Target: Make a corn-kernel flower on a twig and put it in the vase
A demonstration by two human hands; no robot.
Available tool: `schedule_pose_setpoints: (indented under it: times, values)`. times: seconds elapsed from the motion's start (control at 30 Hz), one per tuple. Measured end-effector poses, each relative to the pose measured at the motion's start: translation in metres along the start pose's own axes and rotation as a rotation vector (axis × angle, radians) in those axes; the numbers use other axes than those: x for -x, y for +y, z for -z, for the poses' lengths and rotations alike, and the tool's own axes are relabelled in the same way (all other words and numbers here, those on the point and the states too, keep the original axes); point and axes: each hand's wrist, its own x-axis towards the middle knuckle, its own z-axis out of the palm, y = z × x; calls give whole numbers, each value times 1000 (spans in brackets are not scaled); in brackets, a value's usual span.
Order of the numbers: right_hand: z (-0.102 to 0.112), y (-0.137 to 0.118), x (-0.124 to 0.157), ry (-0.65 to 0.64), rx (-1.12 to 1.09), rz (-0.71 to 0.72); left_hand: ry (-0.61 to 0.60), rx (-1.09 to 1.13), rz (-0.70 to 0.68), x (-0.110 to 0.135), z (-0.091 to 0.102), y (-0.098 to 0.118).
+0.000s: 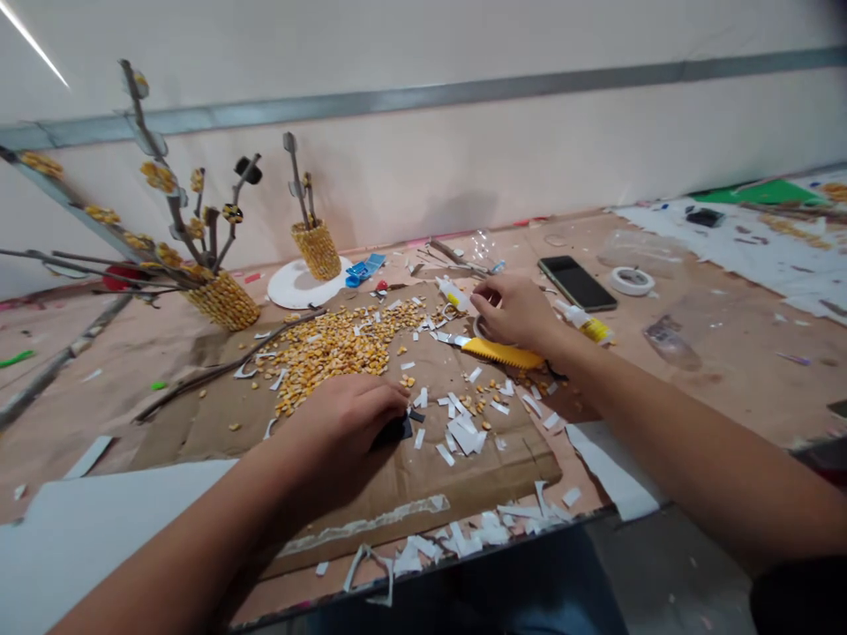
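Observation:
My left hand [350, 414] rests on brown cardboard [410, 481], fingers curled on a small dark piece [397, 430]. Just behind it lies a heap of corn kernels [331, 346]. My right hand [513, 310] reaches farther back, fingers closed around a small white round object that is mostly hidden. A yellow-handled cutter [499, 353] lies right under that hand. A white glue tube [451, 293] lies just left of it. Several white paper scraps [463, 432] are strewn between the two hands.
Two corn-covered pots with stick branches [225, 300] [318, 249] stand at the back left, one on a white plate [291, 287]. A phone [577, 282], tape roll [632, 280] and yellow-capped tube [588, 324] lie to the right. White sheet [79, 520] at the front left edge.

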Motion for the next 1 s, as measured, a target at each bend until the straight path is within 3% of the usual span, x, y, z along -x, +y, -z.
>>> schedule_pose_setpoints:
  times: [0.2, 0.47, 0.77, 1.0]
  values:
    - [3, -6, 8, -43, -7, 16, -89, -14, 28, -1, 3, -4]
    - [7, -8, 13, -43, -25, 14, -163, 44, 362, -3, 5, 5]
    - [15, 0, 7, 0, 47, -37, -254, -27, 122, -13, 0, -5]
    - [41, 22, -4, 206, 52, -198, -283, 31, 179, -11, -6, -11]
